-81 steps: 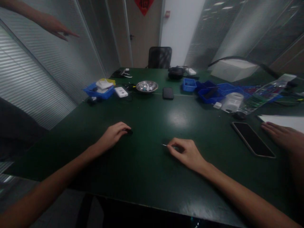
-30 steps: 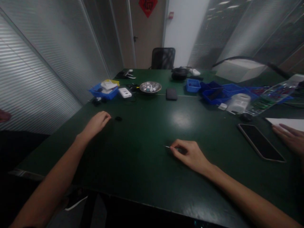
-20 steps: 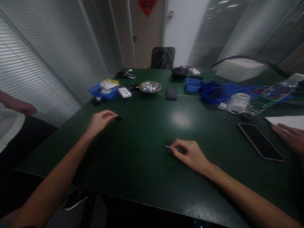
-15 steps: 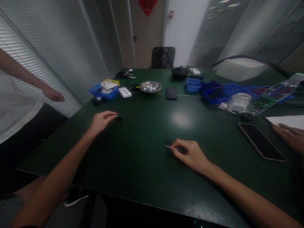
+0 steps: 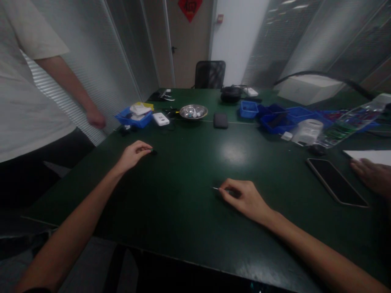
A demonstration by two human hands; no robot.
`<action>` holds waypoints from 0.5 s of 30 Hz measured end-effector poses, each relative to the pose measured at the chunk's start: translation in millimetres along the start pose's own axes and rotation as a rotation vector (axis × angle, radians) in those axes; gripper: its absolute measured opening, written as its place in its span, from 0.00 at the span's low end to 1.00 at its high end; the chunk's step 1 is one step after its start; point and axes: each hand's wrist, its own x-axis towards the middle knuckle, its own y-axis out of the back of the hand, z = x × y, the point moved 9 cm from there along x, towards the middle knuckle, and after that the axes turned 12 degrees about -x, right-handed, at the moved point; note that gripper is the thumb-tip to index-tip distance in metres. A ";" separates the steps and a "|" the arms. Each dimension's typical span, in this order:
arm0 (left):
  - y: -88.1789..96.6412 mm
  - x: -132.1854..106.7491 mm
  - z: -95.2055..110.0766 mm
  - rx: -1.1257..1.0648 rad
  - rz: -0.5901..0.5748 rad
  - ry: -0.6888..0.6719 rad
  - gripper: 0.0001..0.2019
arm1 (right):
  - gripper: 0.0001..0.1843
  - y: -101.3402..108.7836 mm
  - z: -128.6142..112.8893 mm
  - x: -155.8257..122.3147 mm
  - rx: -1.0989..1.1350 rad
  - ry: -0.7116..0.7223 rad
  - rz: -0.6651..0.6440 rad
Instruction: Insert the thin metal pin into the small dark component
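My left hand point(image 5: 133, 154) rests on the dark green table point(image 5: 183, 211), its fingers curled and their tips touching a small black object point(image 5: 153, 151) at mid left. My right hand point(image 5: 244, 199) lies near the table's middle, fingers pinched on a thin silvery pin-like tool point(image 5: 215, 188) whose tip pokes out to the left.
A person in a white shirt point(image 5: 24, 81) stands at the left edge, hand point(image 5: 95, 119) near a blue tray point(image 5: 133, 118). Another person's hand point(image 5: 371, 176) rests at the right beside a phone point(image 5: 336, 182). At the back are a steel bowl point(image 5: 193, 111), a black phone point(image 5: 220, 120) and blue bins point(image 5: 275, 118).
My left hand slid the small black object away up-left, let go, then closed its fingertips on it again. The person at the left stepped in closer. My right hand stayed put.
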 end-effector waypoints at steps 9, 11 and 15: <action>-5.1 0.6 -18.1 0.031 -0.038 0.114 0.17 | 0.11 -1.2 0.5 0.4 -0.018 0.006 0.005; -5.0 1.7 -19.4 0.024 -0.031 0.143 0.18 | 0.11 -1.2 0.3 0.4 -0.013 0.006 0.003; -4.2 4.2 -26.3 -0.092 -0.017 0.261 0.16 | 0.11 -0.2 0.0 0.5 -0.019 0.006 0.007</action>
